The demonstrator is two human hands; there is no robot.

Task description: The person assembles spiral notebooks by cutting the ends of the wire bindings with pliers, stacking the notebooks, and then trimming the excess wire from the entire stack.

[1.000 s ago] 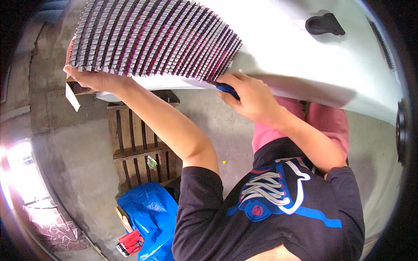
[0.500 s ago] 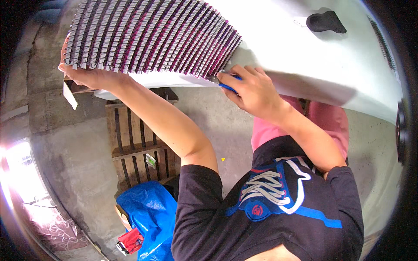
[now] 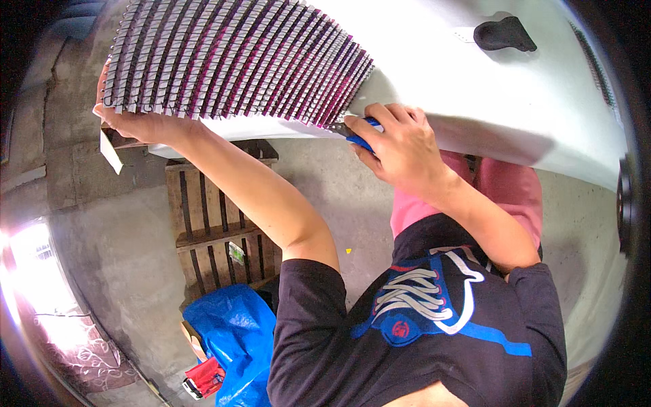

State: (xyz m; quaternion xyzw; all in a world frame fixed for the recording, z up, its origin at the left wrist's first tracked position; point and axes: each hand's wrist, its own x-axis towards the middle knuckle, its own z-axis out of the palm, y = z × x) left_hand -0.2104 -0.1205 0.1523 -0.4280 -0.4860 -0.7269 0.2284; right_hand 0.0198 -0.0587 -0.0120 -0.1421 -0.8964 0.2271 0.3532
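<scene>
A long fanned stack of spiral-bound booklets [image 3: 230, 61] lies on the white table. Rows of dark coils run across it, with white and magenta strips between them. My left hand [image 3: 146, 125] is wrapped round the stack's left end, its fingers mostly hidden behind the edge. In my right hand [image 3: 407, 146] is a pair of blue-handled pliers [image 3: 363, 136]. The fingers are curled round the handles. The metal jaws are at the near right corner of the stack, partly hidden; whether they grip a coil end I cannot tell.
On the white table [image 3: 461, 88], a black flat-ended object [image 3: 505, 34] lies at the far right. A wooden pallet [image 3: 220, 230] stands below to the left, near a blue plastic sheet [image 3: 227, 332] and a red item [image 3: 203, 376]. The table's near edge runs beneath my hands.
My right hand and the pliers have shifted slightly right and nearer, and the blue handles show at a different angle. My left hand stays at the stack's left end.
</scene>
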